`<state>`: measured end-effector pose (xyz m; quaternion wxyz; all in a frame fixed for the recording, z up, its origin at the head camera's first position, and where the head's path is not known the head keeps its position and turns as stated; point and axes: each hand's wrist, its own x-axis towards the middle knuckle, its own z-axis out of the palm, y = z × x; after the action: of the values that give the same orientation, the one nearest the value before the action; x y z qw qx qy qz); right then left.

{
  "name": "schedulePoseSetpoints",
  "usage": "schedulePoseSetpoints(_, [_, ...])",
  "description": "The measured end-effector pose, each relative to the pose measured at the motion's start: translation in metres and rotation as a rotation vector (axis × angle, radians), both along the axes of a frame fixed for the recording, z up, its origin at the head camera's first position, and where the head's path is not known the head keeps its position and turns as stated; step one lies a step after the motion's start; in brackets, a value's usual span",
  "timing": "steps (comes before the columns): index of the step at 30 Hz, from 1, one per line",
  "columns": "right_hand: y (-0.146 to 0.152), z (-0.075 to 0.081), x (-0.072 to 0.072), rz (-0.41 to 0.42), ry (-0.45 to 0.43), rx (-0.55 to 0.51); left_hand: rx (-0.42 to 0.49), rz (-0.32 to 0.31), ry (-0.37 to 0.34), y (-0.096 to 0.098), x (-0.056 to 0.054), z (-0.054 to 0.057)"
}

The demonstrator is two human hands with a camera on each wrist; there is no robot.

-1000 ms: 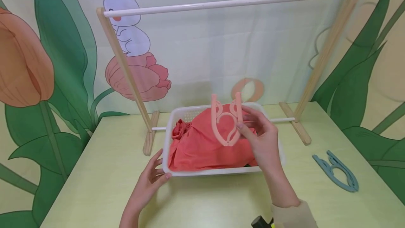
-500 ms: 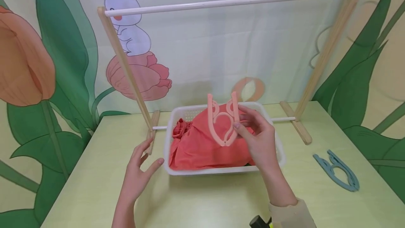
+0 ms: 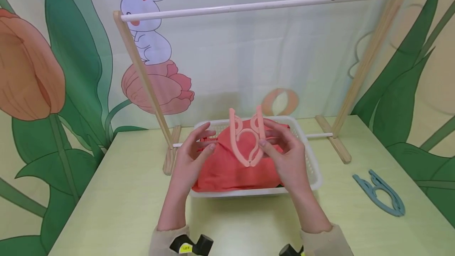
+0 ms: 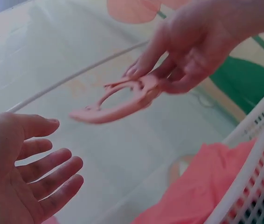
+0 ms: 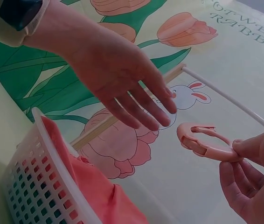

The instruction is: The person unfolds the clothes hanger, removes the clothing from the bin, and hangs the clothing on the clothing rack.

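A pink folding clothes hanger (image 3: 234, 141), its arms folded upward, is held above the basket. My right hand (image 3: 289, 153) pinches its right arm between thumb and fingers. On the hanger's other side, my left hand (image 3: 190, 157) is apart from it, fingers relaxed and spread; the left wrist view shows a gap between the left fingertips (image 4: 71, 161) and the hanger (image 4: 108, 112). Below both hands, red cloth (image 3: 227, 173) fills the white plastic basket (image 3: 314, 169). In the right wrist view the hanger (image 5: 211, 149) sits at the right thumb tip.
Behind the basket stands a drying rack with a white top bar (image 3: 259, 4) and wooden legs (image 3: 367, 62). A folded blue-green hanger (image 3: 380, 194) lies on the table (image 3: 117, 208) at the right. A printed curtain (image 3: 227, 58) hangs at the back.
My left hand has let go of the basket's left corner, then moved up and right toward the hanger. The right hand has shifted slightly left with the hanger still pinched.
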<state>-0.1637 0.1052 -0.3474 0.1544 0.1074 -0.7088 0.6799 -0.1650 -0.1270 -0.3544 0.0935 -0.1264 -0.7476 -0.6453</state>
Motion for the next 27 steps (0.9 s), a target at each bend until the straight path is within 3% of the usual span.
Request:
schedulePoseSetpoints(7, [-0.002, -0.002, 0.000, 0.004, 0.002, 0.006, 0.096, -0.069, -0.040, 0.034, -0.008, 0.001])
schedulePoseSetpoints(12, [-0.002, -0.004, 0.001, -0.005, -0.013, 0.008, 0.161, -0.059, -0.047, 0.045, -0.010, -0.001])
schedulePoseSetpoints(17, [0.001, -0.003, 0.001, -0.008, -0.014, -0.001, 0.191, -0.050, -0.018, 0.046, -0.009, -0.001])
schedulePoseSetpoints(22, [0.009, -0.003, 0.003, -0.033, -0.010, -0.091, 0.287, -0.020, -0.007, 0.041, -0.007, -0.003])
schedulePoseSetpoints(25, [0.014, -0.002, 0.003, -0.013, -0.027, -0.133, 0.341, -0.002, -0.019, 0.036, -0.005, -0.004])
schedulePoseSetpoints(27, [0.018, -0.001, 0.004, 0.007, -0.043, -0.108, 0.348, -0.008, -0.023, 0.033, -0.004, -0.004])
